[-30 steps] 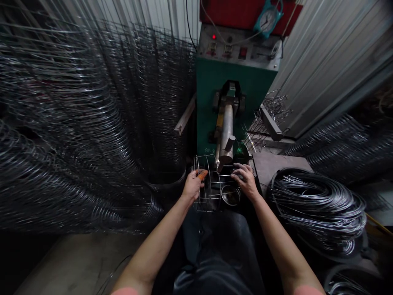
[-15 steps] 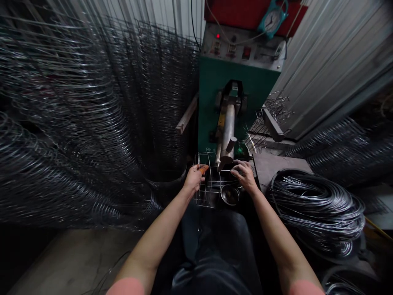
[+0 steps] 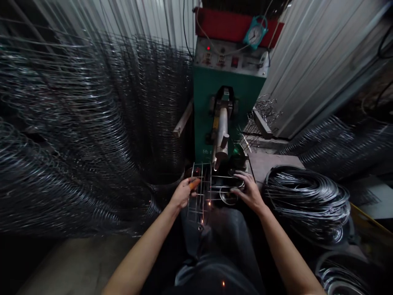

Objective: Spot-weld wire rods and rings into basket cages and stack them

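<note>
A welded wire frame point(image 3: 201, 192) with a curved side and straight rods hangs below the tip of the welding machine's arm point(image 3: 221, 137). My left hand point(image 3: 184, 191), with an orange cover on a finger, is closed on the frame's left side. My right hand point(image 3: 250, 192) is at the right ends of the rods, thumb and fingers apart; whether the fingertips touch the wire I cannot tell. A round metal bowl point(image 3: 228, 196) sits beneath the rods. Orange sparks point(image 3: 209, 203) fall in front of the frame and over my lap.
Tall stacks of wire rings point(image 3: 92, 114) crowd the left. The green machine cabinet point(image 3: 227, 84) stands ahead, with a teal clock point(image 3: 256, 33) hanging at its top. A coil of wire point(image 3: 310, 200) lies at the right. Two bars point(image 3: 183, 120) jut out beside the cabinet.
The wire frame has come down and toward me, away from the arm's tip, with my left hand on it. My right hand has lowered and its fingers have spread. Sparks have appeared.
</note>
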A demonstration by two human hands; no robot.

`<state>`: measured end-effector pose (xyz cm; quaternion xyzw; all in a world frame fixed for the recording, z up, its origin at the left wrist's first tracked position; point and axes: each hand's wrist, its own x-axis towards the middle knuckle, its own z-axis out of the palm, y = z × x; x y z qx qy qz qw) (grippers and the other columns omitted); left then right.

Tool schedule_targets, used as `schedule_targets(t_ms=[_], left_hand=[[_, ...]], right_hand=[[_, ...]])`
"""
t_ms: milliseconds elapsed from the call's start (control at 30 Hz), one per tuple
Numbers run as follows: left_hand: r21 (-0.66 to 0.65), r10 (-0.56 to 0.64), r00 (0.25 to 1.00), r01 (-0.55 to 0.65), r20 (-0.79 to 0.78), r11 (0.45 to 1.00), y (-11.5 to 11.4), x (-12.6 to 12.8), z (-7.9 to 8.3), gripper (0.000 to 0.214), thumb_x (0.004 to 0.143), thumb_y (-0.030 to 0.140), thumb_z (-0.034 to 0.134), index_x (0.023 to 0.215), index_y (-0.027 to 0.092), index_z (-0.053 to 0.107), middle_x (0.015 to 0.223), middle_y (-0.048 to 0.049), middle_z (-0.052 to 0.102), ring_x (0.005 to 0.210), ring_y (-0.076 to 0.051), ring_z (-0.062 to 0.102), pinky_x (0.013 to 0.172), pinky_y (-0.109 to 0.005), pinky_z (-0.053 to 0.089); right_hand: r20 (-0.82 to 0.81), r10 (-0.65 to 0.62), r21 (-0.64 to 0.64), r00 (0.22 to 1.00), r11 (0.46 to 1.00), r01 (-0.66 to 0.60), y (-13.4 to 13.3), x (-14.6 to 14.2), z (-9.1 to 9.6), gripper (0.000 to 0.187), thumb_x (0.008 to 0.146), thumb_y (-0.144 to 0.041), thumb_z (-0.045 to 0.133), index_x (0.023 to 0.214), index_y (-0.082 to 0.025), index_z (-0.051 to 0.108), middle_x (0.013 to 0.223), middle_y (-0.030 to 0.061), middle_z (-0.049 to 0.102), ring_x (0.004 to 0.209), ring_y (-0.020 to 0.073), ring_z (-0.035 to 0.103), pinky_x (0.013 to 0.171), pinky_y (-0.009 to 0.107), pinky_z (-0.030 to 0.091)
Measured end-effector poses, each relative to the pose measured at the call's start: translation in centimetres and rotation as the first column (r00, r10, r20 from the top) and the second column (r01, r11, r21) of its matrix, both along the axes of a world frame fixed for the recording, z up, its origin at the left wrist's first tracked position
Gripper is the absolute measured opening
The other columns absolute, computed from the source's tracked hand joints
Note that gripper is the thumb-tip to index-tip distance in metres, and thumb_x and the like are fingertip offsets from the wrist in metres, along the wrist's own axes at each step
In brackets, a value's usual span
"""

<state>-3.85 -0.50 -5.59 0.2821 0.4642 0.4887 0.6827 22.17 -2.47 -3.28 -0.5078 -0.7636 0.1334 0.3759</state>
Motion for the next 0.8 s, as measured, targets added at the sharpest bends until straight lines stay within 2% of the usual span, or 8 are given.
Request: schedule_targets(t_ms=[67, 167, 233, 300, 467, 633, 733, 800], left_hand=[[-0.042, -0.022, 0.999, 0.024, 0.048, 0.999, -1.8, -1.8, 0.2, 0.036, 0.049, 0.029, 0.081, 0.074, 0.013, 0.061, 0.062, 0.0022, 0.051, 0.051, -0.005, 0.043, 0.037, -0.014, 0.030], [-0.164, -0.043, 0.991, 0.064, 0.129, 0.984, -3.4, -4.4, 0.5, 0.023, 0.060, 0.024, 0.075, 0.075, 0.013, 0.062, 0.072, -0.0034, 0.059, 0.052, -0.006, 0.048, 0.040, -0.016, 0.037], [-0.232, -0.069, 0.979, 0.113, 0.189, 0.966, -3.9, -5.6, 0.2, 0.020, 0.068, 0.027, 0.068, 0.081, 0.013, 0.063, 0.081, -0.0091, 0.064, 0.055, -0.010, 0.054, 0.048, -0.022, 0.046], [-0.195, -0.113, 0.956, 0.169, 0.271, 0.966, -4.2, -6.2, -0.8, 0.031, 0.075, 0.037, 0.061, 0.095, 0.013, 0.062, 0.091, -0.0137, 0.065, 0.066, -0.016, 0.062, 0.063, -0.031, 0.051], [-0.115, -0.139, 0.920, 0.193, 0.367, 0.974, -5.8, -6.7, -6.1, 0.058, 0.075, 0.064, 0.045, 0.109, 0.018, 0.055, 0.101, -0.0159, 0.066, 0.096, -0.027, 0.062, 0.084, -0.044, 0.044], [-0.085, -0.067, 0.930, 0.105, 0.361, 0.991, -7.6, -7.2, -10.2, 0.069, 0.070, 0.074, 0.038, 0.114, 0.024, 0.055, 0.116, -0.0128, 0.060, 0.119, -0.027, 0.046, 0.092, -0.045, 0.039], [0.051, -0.201, 0.915, 0.195, 0.349, 0.979, -8.5, -7.0, -11.9, 0.068, 0.063, 0.062, 0.061, 0.122, 0.030, 0.050, 0.140, -0.0082, 0.039, 0.132, -0.026, 0.027, 0.101, -0.046, 0.029], [0.104, -0.361, 0.904, 0.347, 0.229, 0.932, -9.2, -6.5, -12.9, 0.085, 0.047, 0.039, 0.081, 0.125, 0.034, 0.046, 0.144, -0.0073, 0.032, 0.133, -0.027, 0.023, 0.105, -0.045, 0.021]], right_hand=[[-0.076, -0.026, -0.137, 0.997, 0.990, 0.016, -2.8, 1.5, 1.0, 0.061, 0.063, -0.046, 0.071, 0.117, -0.024, 0.055, 0.122, 0.0095, 0.054, 0.114, 0.0296, 0.044, 0.096, 0.047, 0.035], [-0.351, -0.009, -0.452, 0.936, 0.877, -0.161, -6.1, 3.3, 2.5, 0.052, 0.061, -0.051, 0.070, 0.102, -0.021, 0.062, 0.092, 0.0079, 0.064, 0.087, 0.0256, 0.057, 0.076, 0.039, 0.047], [-0.580, -0.074, -0.542, 0.811, 0.779, -0.317, -7.3, 3.2, 3.3, 0.039, 0.063, -0.051, 0.069, 0.083, -0.018, 0.064, 0.063, 0.0020, 0.056, 0.056, 0.0149, 0.052, 0.051, 0.027, 0.044], [-0.737, -0.196, -0.562, 0.646, 0.708, -0.427, -7.6, 2.1, 3.7, 0.032, 0.066, -0.046, 0.069, 0.074, -0.017, 0.059, 0.050, -0.0042, 0.042, 0.041, 0.0066, 0.034, 0.036, 0.018, 0.030], [-0.843, -0.456, -0.521, 0.286, 0.557, -0.647, -5.7, -0.8, 2.7, 0.022, 0.071, -0.027, 0.069, 0.072, -0.017, 0.050, 0.055, -0.0065, 0.038, 0.038, 0.0016, 0.023, 0.028, 0.009, 0.018], [-0.848, -0.523, -0.429, 0.089, 0.577, -0.694, -3.1, 0.2, -0.3, 0.016, 0.079, -0.019, 0.061, 0.070, -0.017, 0.047, 0.052, -0.0087, 0.033, 0.036, 0.0013, 0.023, 0.027, 0.005, 0.025], [-0.846, -0.524, -0.458, 0.098, 0.619, -0.638, -2.1, 1.3, -1.8, 0.007, 0.080, -0.017, 0.058, 0.077, -0.018, 0.051, 0.051, -0.0091, 0.035, 0.034, 0.0019, 0.024, 0.026, 0.006, 0.027], [-0.827, -0.539, -0.522, 0.158, 0.634, -0.570, -1.8, 2.1, -2.4, 0.007, 0.076, -0.016, 0.060, 0.078, -0.017, 0.053, 0.048, -0.0103, 0.033, 0.032, 0.0016, 0.022, 0.025, 0.007, 0.025]])
